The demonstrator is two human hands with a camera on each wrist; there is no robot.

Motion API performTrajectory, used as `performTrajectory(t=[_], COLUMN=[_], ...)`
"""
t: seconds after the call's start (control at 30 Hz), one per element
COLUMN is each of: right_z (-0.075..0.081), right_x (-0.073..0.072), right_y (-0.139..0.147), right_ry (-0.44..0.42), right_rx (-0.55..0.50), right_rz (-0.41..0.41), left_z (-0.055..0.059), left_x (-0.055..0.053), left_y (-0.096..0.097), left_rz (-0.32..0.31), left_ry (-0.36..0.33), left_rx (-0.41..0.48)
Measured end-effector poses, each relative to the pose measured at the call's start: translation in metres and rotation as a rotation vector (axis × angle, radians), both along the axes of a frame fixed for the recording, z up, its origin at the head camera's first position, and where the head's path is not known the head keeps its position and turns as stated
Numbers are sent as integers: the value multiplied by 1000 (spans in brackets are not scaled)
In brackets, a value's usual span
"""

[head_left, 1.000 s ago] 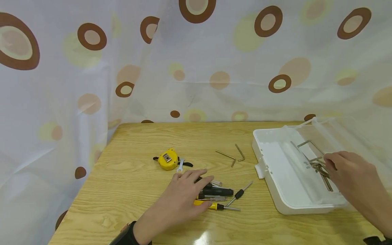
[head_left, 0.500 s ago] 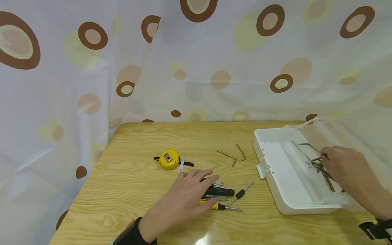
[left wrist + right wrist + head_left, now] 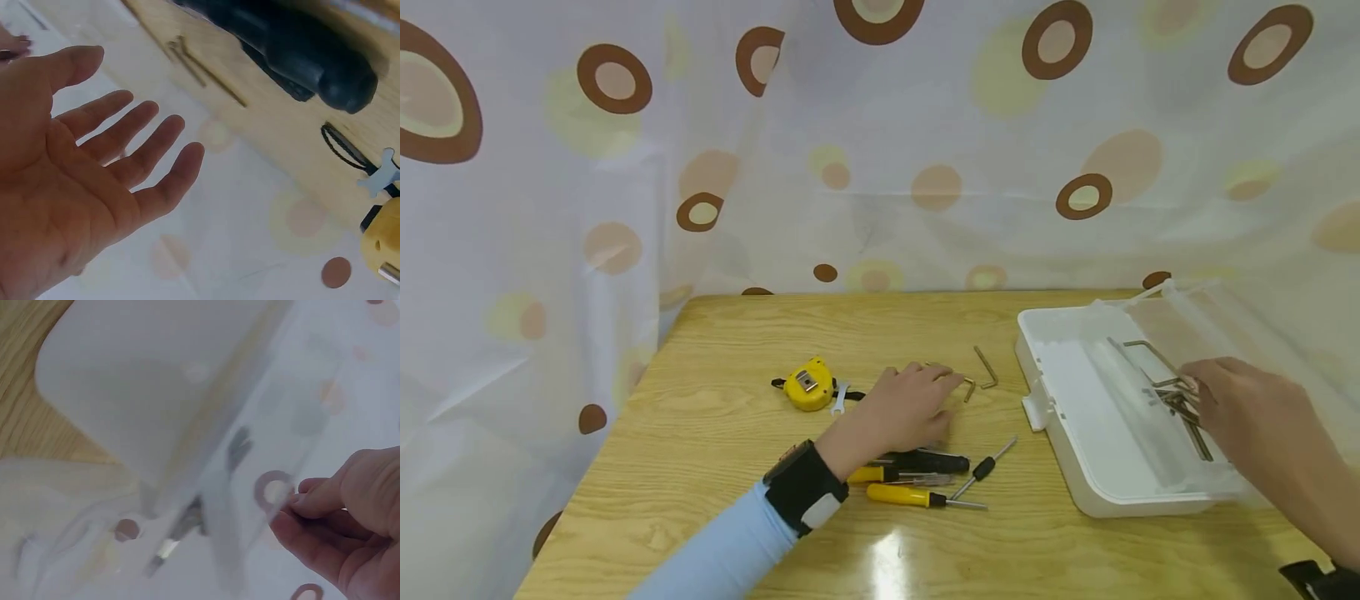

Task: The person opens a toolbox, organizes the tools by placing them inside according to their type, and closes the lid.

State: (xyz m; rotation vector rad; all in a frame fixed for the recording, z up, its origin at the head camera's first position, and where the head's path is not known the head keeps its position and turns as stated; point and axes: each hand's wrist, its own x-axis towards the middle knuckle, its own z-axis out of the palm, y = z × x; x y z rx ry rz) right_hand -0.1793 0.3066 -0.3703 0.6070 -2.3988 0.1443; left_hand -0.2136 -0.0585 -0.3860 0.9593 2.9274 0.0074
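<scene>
Dotted white cloth [image 3: 865, 125] hangs behind a wood-grain desk [image 3: 737, 325], along its back edge. On the desk's right side, reaching near the back edge, stands an uncovered white box [image 3: 1123, 433], its clear lid [image 3: 1225, 329] leaning out to the right. Inside the right part of the box or its lid, I cannot tell which, lies a cluster of bent metal keys [image 3: 1182, 408].

Beside that cluster, the right hand [image 3: 1258, 421] has its fingers curled and seems to pinch a longer bent key [image 3: 1162, 357]; the blurred right wrist view does not confirm it. Left hand [image 3: 906, 408]: fingers loosely extended, palm holding nothing, just above two L-shaped keys [image 3: 986, 367] on the desk, left of the box; contact cannot be told.

Work looks partway: the cluster is already at the box, while the L-shaped keys lie outside it, as do the tape measure [image 3: 809, 384] and small wrench [image 3: 839, 398] toward the desk's back-left corner, and the screwdrivers [image 3: 898, 495] nearer the front.
</scene>
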Motion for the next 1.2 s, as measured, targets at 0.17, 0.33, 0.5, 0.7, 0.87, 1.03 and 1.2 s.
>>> performTrajectory(t=[0.17, 0.33, 0.5, 0.7, 0.87, 1.03, 1.2], right_z=[8, 9, 13, 15, 17, 15, 12], right_x=[22, 39, 49, 52, 53, 54, 54], right_y=[-14, -27, -35, -43, -47, -46, -44], right_ry=[162, 228, 211, 263, 311, 292, 300], right_rx=[-45, -89, -124, -196, -188, -177, -187], right_rz=[95, 140, 126, 204, 272, 294, 286], left_z=[-10, -21, -28, -27, -30, -31, -27], left_x=[-32, -42, -41, -35, -34, -33, -32], left_y=[10, 8, 5, 6, 5, 2, 0], left_rz=[58, 130, 125, 33, -1, -16, -27], left_ry=[-32, -92, -62, 85, 119, 84, -31], left_rx=[-80, -88, -117, -68, 4, 13, 49])
